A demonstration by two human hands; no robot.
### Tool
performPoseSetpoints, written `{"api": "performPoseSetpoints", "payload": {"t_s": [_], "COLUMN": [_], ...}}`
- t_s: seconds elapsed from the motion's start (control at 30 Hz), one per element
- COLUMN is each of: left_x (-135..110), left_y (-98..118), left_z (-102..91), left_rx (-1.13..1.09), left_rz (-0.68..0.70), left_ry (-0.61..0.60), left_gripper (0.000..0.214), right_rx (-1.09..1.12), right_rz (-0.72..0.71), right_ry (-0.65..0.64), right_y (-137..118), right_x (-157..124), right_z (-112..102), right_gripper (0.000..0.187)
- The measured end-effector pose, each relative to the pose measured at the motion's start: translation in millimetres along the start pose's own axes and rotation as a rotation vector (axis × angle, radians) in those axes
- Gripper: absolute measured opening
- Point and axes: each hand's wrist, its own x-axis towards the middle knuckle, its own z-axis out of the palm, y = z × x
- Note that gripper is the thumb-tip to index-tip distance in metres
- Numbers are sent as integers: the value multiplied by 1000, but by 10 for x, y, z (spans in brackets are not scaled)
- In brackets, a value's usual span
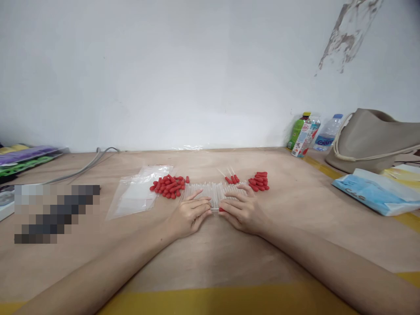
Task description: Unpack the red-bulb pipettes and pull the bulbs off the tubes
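Between my two hands a thin clear tube (215, 210) lies crosswise, its left end pinched by the fingers of my left hand (189, 214). My right hand (244, 212) closes on a small red rubber bulb (221, 209) at the tube's right end. How deep the tube sits in the bulb is hidden by the fingers. Just beyond my fingertips lies a row of clear tubes (214, 192), partly covered by both hands. A pile of red bulbs (169, 186) is left of the row. Three tubes with red bulbs (232, 179) lie behind it, and more red bulbs (259, 181) are stacked to the right.
Clear plastic bags (134, 194) lie flat at the left, near a grey cable (82, 168). Bottles (305, 135), a grey-beige bag (370, 140) and a blue-white packet (377, 190) stand or lie at the right. A white wall (197, 78) bounds the table's back edge.
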Motion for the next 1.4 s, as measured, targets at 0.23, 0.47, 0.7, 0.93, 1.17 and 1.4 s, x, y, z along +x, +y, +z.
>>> {"api": "performPoseSetpoints", "payload": {"t_s": [0.23,0.47,0.7,0.93,1.17,1.4], "left_x": [35,4,9,5,-80,33], "left_y": [30,58,69,95,-57,-144], "left_z": [-22,-17,-21,-45,-147,-107], "left_rx": [66,-23,-52,9,167,262], "left_rz": [50,35,25,49,-5,-281], "left_ry": [-23,-28,-35,-15,82,5], "left_gripper": [14,15,14,15,16,21], "right_rx": [28,-68,-164,-288,-244,-86], "right_rz": [24,-64,-156,-253,-28,667], "right_ry": [19,26,88,121,115,115], "right_y": [-62,-12,26,28,274,660], "right_x": [82,-15,-53,-45,-128,-212], "right_z": [7,18,-31,-105,-207,-231], "right_gripper": [11,13,18,17,14,33]}}
